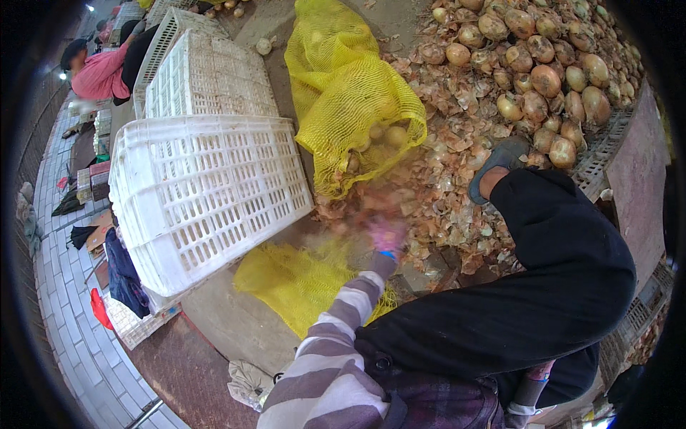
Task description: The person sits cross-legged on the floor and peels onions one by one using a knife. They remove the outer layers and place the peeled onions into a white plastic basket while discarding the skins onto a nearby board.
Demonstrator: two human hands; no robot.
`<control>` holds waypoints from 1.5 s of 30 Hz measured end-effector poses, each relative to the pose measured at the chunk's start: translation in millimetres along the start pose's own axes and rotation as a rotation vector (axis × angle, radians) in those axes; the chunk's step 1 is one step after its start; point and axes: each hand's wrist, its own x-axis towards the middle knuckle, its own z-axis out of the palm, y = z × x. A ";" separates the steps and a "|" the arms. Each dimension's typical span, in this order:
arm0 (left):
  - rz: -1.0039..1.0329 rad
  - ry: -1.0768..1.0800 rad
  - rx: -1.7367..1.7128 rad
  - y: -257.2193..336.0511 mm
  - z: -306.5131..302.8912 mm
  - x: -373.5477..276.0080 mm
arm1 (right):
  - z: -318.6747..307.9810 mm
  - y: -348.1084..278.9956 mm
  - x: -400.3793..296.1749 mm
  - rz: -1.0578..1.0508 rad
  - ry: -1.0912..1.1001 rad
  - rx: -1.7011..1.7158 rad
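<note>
My left hand (pixel 387 236), in a pink glove with a blue cuff, is blurred over the loose onion skins (pixel 450 214). Its fingers cannot be made out, nor whether they hold anything. Beneath that forearm a yellow mesh bag (pixel 300 284) lies flat on the floor. Just beyond the hand lies a filled yellow mesh bag (pixel 359 96), with onions (pixel 395 137) showing near its close end. Of my right hand (pixel 540 371) only a bit of glove by the wrist shows; my black-trousered leg (pixel 498 322) hides the rest.
White plastic crates (pixel 214 198) stand in a row on the left. A large onion heap (pixel 536 69) fills the upper right, above a slatted plastic crate (pixel 605 150). My shoe (pixel 498 166) rests among the skins. Another person (pixel 102 72) sits behind the crates at upper left.
</note>
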 end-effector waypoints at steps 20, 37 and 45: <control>0.479 0.054 -0.286 48.7 -146.5 -72.0 | 4.2 11.0 -1.1 0.009 -0.015 -0.054; 0.063 -0.363 1.109 -251.3 -212.3 -29.5 | -5.3 24.1 -9.3 0.026 -0.003 -0.097; 0.128 0.123 0.283 -76.2 -173.8 33.8 | -18.9 29.7 -32.4 0.029 0.059 -0.164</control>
